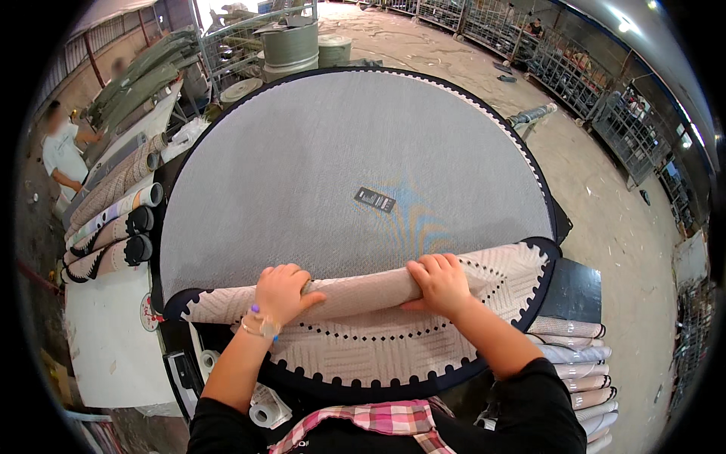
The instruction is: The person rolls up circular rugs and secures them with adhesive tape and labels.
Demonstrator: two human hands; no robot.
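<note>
A large round rug point(348, 136) lies grey backing up in front of me, with a dark band around its rim. Its near edge is folded over toward the far side, so the beige patterned face with black diamonds and a scalloped dark border shows. My left hand point(283, 293), with bands at the wrist, grips the fold left of the middle. My right hand point(440, 286) grips the same fold further right, fingers over the top. A small black label point(375, 199) sits on the grey backing, beyond both hands.
Several rolled rugs point(113, 219) lie at the left by a white table point(113, 348); more rolls point(582, 371) are stacked at the near right. A green drum point(291, 49) stands beyond the rug. At the far left is a person point(64, 155). Wire cages point(628, 129) line the right.
</note>
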